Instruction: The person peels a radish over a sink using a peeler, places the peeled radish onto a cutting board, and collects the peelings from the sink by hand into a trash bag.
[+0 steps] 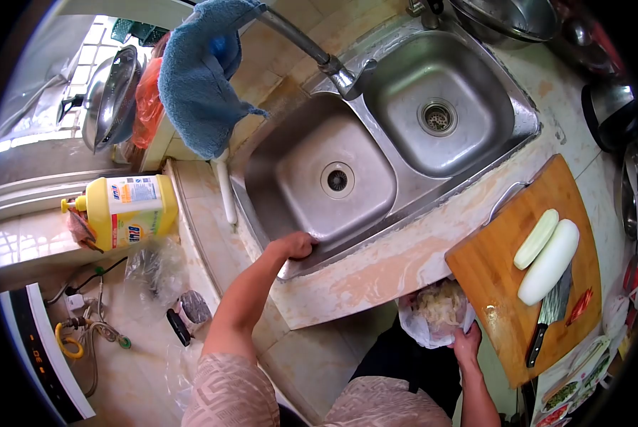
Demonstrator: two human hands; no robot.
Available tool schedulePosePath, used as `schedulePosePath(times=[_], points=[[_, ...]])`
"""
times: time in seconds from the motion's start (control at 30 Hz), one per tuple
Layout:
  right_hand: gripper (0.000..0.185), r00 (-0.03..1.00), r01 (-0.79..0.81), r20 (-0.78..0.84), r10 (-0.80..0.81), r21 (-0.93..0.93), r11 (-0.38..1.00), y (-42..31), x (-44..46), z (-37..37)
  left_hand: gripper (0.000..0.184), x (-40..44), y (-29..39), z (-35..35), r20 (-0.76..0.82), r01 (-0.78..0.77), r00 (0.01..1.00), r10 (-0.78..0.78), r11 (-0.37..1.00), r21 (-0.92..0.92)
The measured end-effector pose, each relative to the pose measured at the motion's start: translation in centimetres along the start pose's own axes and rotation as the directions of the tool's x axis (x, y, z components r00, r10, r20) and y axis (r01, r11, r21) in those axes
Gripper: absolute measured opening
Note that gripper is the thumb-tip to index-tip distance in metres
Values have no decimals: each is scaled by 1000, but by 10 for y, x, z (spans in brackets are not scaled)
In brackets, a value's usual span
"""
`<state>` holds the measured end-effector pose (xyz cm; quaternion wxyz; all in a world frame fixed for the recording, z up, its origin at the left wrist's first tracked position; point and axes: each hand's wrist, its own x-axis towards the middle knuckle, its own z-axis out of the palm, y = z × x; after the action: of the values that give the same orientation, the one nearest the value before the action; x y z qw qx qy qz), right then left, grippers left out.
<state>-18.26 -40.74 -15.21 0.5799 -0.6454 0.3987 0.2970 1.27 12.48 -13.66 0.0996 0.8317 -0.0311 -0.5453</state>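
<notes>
My left hand [295, 246] rests on the near edge of the left sink basin [297, 156], its fingers curled at the rim; what they hold, if anything, is hidden. Low at the counter's front edge, my right hand [466, 343] grips the side of a white plastic bag [426, 340] with pale, shredded-looking pieces [440, 306] inside. Right of the bag lies a wooden cutting board [486, 306]. On it are a long white vegetable [549, 263], a shorter pale green piece [537, 239], a black-handled knife [537, 346] and small red pieces [580, 306].
Beside the left basin is the right basin [440, 107], with a faucet [344, 78] between them. A blue towel [198, 85] hangs over the spout. At left stand a yellow bottle [162, 203] and a clear plastic bag [152, 274]. Pans [511, 14] crowd the upper right.
</notes>
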Motion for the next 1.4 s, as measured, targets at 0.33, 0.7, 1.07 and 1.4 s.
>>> schedulePosePath(times=[0.33,0.7,1.07,1.4], points=[[34,998,43,-37,-42,8,999,31,2,-18,41,-5,14,8,-71,-64,997,43,944,-322],[30,995,100,3,-100,11,995,27,-3,-29,45,-97,97,-5,-377,84,888,-264,898,-431],[37,993,119,20,-119,-8,993,31,-9,-45,28,-119,95,24,-519,-84,810,-274,822,-564],[37,994,105,21,-106,36,994,30,-16,-53,18,-117,125,63,-867,-91,411,-281,934,-346]])
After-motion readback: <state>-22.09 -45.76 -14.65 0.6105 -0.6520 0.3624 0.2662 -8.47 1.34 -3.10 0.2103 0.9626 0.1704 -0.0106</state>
